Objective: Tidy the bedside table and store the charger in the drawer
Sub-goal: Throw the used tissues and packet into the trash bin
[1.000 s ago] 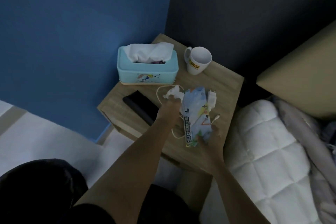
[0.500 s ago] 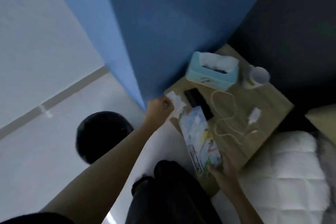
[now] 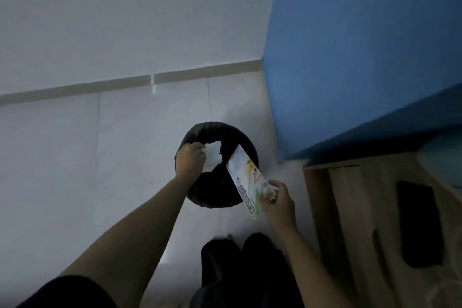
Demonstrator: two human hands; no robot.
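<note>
1. The left hand is clenched around a crumpled white tissue and holds it over the open mouth of a round black bin that stands on the pale tiled floor.
2. The right hand is grasping a flat printed package by its near end, thumb on the printed face.
3. The package's long axis runs on a slant from the right hand up and to the left; its far end points over the bin's right rim, and its near end, beside a line of dark lettering along one edge, points back toward the person.
4. The wooden worktop sits at the right edge of the view, well apart from the bin, against a blue wall.
5. A flat black rectangular object lies on the worktop, its long axis running toward and away from the person.
6. A pale blue object sits at the worktop's far right corner, mostly cut off.
7. The charger cannot be made out clearly; only a faint pale line shows near the lower right corner.
8. Dark trouser legs show below, between the arms.
</note>
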